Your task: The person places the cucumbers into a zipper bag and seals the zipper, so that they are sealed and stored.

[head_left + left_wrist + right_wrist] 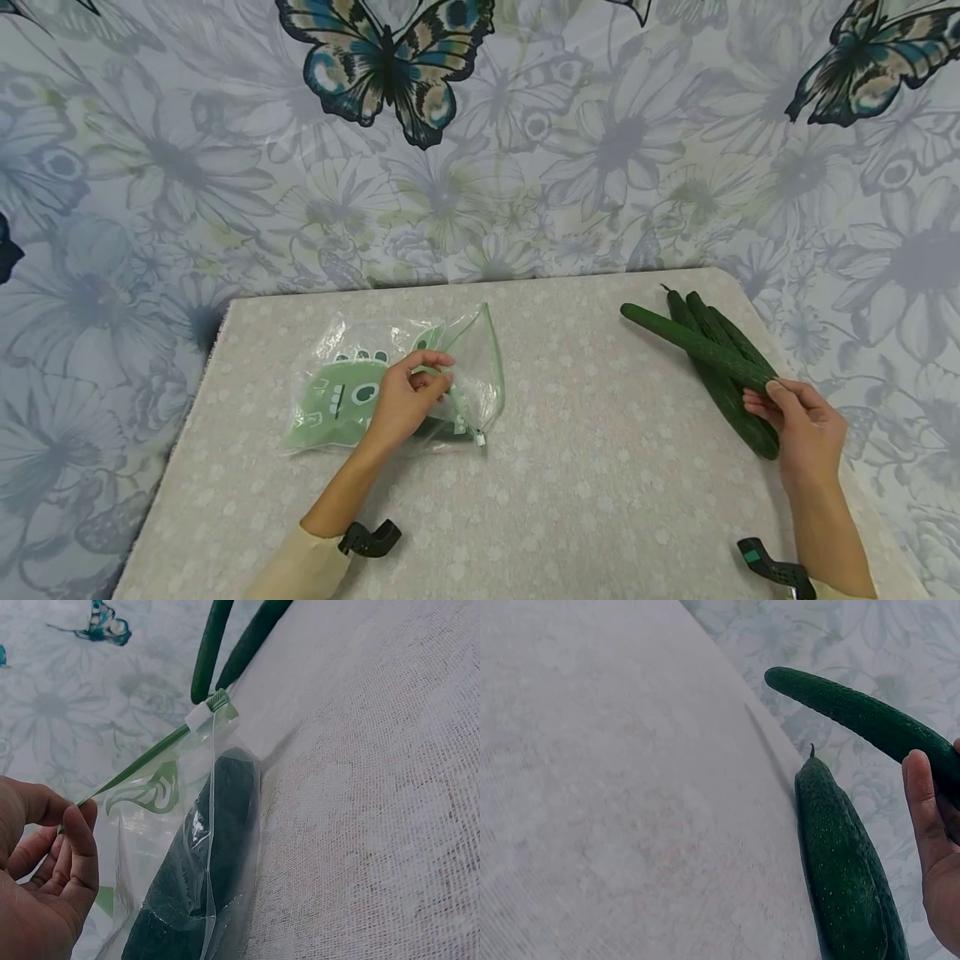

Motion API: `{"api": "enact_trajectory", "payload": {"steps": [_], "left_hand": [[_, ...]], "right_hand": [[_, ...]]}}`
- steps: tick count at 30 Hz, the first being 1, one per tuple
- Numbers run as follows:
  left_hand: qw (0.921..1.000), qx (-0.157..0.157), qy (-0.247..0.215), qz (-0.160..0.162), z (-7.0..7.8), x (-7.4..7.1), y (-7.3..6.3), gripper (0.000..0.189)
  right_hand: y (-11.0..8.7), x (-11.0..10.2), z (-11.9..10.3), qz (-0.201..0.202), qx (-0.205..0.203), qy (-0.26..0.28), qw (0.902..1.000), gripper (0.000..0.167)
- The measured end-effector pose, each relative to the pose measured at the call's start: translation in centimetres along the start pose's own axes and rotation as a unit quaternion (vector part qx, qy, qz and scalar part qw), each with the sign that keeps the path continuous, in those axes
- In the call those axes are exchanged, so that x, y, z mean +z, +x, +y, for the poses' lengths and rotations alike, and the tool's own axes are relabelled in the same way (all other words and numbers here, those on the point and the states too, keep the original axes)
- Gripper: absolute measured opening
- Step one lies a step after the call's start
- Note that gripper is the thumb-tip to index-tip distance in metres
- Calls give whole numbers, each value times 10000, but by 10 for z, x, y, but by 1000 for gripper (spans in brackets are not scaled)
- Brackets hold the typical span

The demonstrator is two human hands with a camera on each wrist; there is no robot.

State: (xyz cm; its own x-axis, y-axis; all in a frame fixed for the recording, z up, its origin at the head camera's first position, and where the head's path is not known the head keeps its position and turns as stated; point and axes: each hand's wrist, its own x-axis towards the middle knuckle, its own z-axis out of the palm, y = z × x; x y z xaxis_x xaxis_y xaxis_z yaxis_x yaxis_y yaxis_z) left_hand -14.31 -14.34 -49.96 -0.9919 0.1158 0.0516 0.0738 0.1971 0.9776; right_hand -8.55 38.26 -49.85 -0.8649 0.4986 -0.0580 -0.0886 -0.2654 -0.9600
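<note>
My left hand (pixel 408 396) pinches the green zip edge of a clear slider bag (pixel 161 742), holding its mouth apart. The bag (pixel 491 367) lies on the left of the table, printed with a green cartoon monster. Inside it rests a dark green cucumber (pixel 225 817), largely hidden under my hand in the head view. With my right hand (pixel 806 425) I grip one end of another cucumber (pixel 693 340). Raised off the table, it slants across several cucumbers (pixel 738 408) lying together at the right; the right wrist view shows a gap beneath the held cucumber (pixel 855 709).
A pale patterned cloth covers the table (pixel 570 467). Behind its far edge stands a wall covering (pixel 525 192) with flowers and butterflies. Black camera mounts sit on both wrists, the left mount (pixel 371 539) low over the cloth.
</note>
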Motion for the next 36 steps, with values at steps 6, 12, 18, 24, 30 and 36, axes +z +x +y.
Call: {"api": "enact_trajectory", "payload": {"steps": [6,12,18,24,30,36], "left_hand": [[10000,-27,41,4,3,1,0,25],[9999,-9,100,-44,1,1,0,28],[9999,-22,106,-37,1,3,2,28],[9999,-17,125,-17,4,4,3,26],[9999,-6,97,-44,5,4,4,26],[9999,-9,79,-86,4,4,3,27]], "right_hand": [[-2,8,-1,-606,-336,354,9970,14],[-7,14,-1,-1005,-455,335,9933,18],[-11,20,-2,-1311,-589,372,9889,22],[-12,26,-4,-1680,-658,503,9823,24],[-12,33,-5,-2174,-627,572,9724,27],[-14,42,-2,-2550,-608,467,9639,29]]}}
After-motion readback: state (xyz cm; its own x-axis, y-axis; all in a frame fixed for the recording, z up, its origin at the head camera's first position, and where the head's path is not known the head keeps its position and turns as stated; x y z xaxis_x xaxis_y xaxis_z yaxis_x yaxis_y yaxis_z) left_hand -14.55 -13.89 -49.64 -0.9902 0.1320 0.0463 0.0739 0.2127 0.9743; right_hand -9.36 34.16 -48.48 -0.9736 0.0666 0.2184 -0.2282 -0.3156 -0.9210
